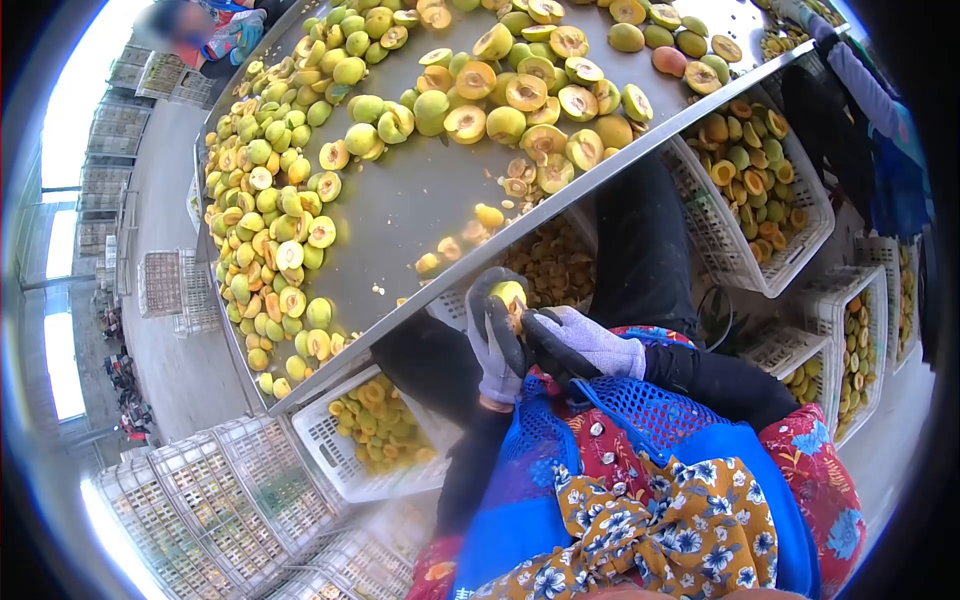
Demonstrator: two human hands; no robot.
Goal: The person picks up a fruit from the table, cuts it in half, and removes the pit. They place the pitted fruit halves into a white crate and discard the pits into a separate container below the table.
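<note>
My left hand (497, 340), in a lilac glove with dark fingers, is closed around a yellow-green stone fruit half (509, 293) just off the table's near edge. Part of its brownish cut side shows between the fingers. Gloved the same way, my right hand (585, 343) is closed, its fingertips meeting the cut side of that fruit. Whatever the right fingers grip is hidden. On the metal table (400, 210) in front lie many cut halves (526, 92), with small pieces and stones (520, 178) near the rim.
A crate of fruit pieces (550, 262) sits below the table edge, close to my hands. White crates (345, 480) (790, 265) of halves stand at both sides. Stacked crates (225, 500) are at lower left. Co-workers (215, 35) (880, 130) stand at the table's far left and right.
</note>
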